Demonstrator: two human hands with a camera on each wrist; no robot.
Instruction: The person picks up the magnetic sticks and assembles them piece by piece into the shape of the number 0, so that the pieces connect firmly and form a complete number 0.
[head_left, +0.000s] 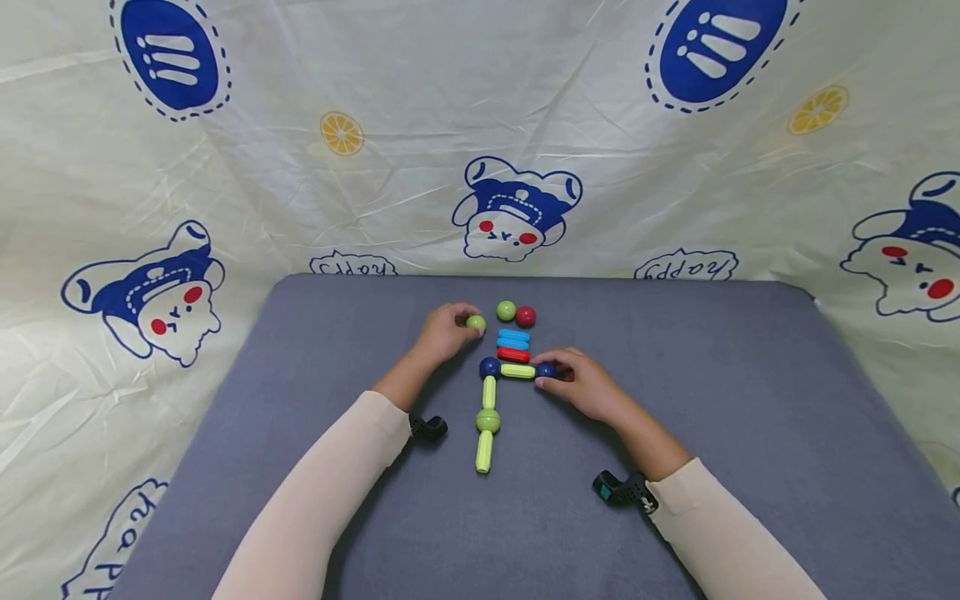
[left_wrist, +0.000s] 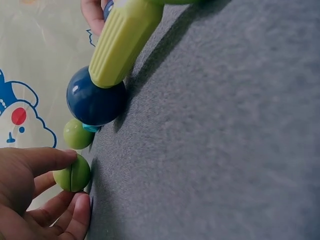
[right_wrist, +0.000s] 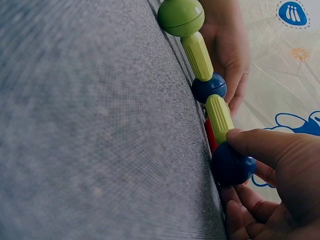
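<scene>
My left hand (head_left: 447, 332) pinches a green ball (left_wrist: 72, 173) between thumb and fingers, low over the grey table. Blue ball (right_wrist: 233, 164) sits in the grip of my right hand (head_left: 583, 385), at the right end of a yellow-green rod (head_left: 517, 372). That rod runs left to another blue ball (head_left: 490, 367), forming a corner. From this corner, a second yellow-green rod (head_left: 489, 392) comes toward me to a green ball (head_left: 487, 421), followed by a third rod (head_left: 483, 452). Both wrists wear black straps.
Just behind the corner lie a red rod (head_left: 513, 355) and two blue rods (head_left: 513, 338), stacked in rows. Farther back sit a loose green ball (head_left: 506, 311) and a red ball (head_left: 526, 317), side by side. A printed cloth (head_left: 420, 208) hangs behind the grey table (head_left: 712, 375).
</scene>
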